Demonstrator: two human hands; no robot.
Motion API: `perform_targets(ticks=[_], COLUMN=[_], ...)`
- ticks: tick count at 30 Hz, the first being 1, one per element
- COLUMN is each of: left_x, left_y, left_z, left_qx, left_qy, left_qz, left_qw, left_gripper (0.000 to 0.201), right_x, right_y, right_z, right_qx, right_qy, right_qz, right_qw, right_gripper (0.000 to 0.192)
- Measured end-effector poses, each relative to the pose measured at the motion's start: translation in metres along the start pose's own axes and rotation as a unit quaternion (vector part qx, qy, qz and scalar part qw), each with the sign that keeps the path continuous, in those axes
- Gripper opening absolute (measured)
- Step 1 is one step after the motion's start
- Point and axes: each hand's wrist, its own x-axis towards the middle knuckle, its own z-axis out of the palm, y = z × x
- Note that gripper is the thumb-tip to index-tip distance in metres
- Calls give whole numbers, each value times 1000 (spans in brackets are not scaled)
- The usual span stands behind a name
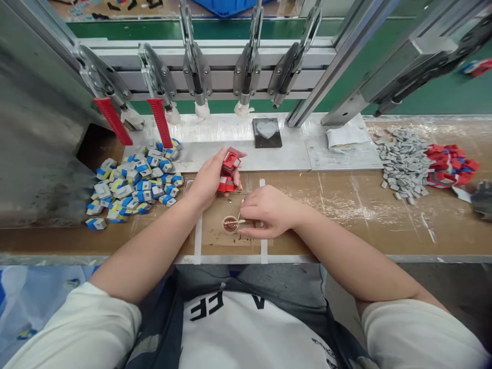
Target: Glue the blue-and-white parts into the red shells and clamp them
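Near the table's point(346, 205) front edge, the left hand point(209, 179) is gripping red pieces point(228, 171) while the right hand point(269, 212) is pinching a thin stick point(235, 221), apparently dipping it into a small cup point(229, 224), with gray point(403, 161) and red point(448, 164) heaps waiting and a blue-gray pile point(132, 182) seemingly done.

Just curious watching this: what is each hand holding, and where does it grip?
Left hand grips red plastic pieces around their sides. Right hand pinches a thin stick near its upper end, tip in a small cup.

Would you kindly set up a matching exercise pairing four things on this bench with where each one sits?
Things:
1. red parts
2. small round dish
3. blue-and-white pieces
4. grey pieces

Places:
A. heaped at the bench's far right
B. in the left hand
C. heaped under the red-handled clamps
D. at the right hand fingertips

Pairs: 1-B, 2-D, 3-C, 4-A
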Motion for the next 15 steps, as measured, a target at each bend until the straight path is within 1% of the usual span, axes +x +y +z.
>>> perform_targets(ticks=[2,5,8,11,13,15], left_x=[1,4,4,2,2,4], left_y=[-1,-5,-5,-1,0,-2], left_z=[-1,-2,-3,-3,-4,-6], left_qx=[5,15,12,11,9,7], left_qy=[-5,-14,-15,-10,-31,-49], left_qz=[-9,-4,17,28,17,9], left_qw=[1000,1000,1000,1000,999,999], left_gripper=[72,70,67,61,55,48], right_x=[1,2,4,5,6,6], right_y=[-1,-1,-3,-7,-10,-11], right_z=[2,5,7,8,8,9], right_qx=[-14,-49,-86,-108,-105,-94], right_qy=[-3,3,23,53,63,62], right_qz=[-6,-1,6,20,33,46], right_qw=[1000,999,996,993,992,993], right_gripper=[38,40,41,41,40,41])
